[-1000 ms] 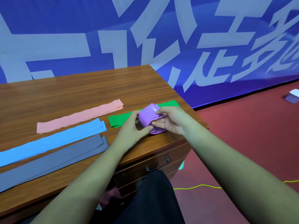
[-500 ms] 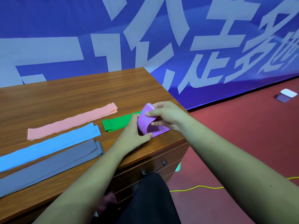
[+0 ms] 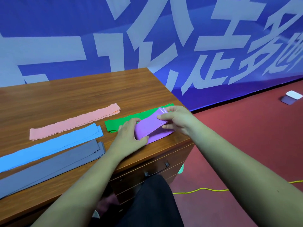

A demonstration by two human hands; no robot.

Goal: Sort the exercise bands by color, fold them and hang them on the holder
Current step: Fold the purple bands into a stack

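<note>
Looking down from the head camera. Gripping a folded purple band (image 3: pixel 151 128) with both hands near the front right corner of the table (image 3: pixel 68 94). Left hand (image 3: pixel 129 139) curled round the rounded fold at the band's near end, with the thumb on top. Right hand (image 3: pixel 179 120) pinching the layered far end between thumb and fingers (image 3: pixel 164 117), lifted slightly off the wood. Just beyond the left fingertips and partly under the purple one, a green band (image 3: pixel 121 123) lying flat. Well apart from the left fingers, further to their left, three long folded strips side by side: pink band (image 3: pixel 73 122) farthest, blue band (image 3: pixel 49 145) in the middle, grey band (image 3: pixel 49 164) nearest. Below the wrists, a drawer handle (image 3: pixel 156 171). Beneath the right forearm, a yellow cord (image 3: pixel 205 189) on the red floor (image 3: pixel 246 128).
</note>
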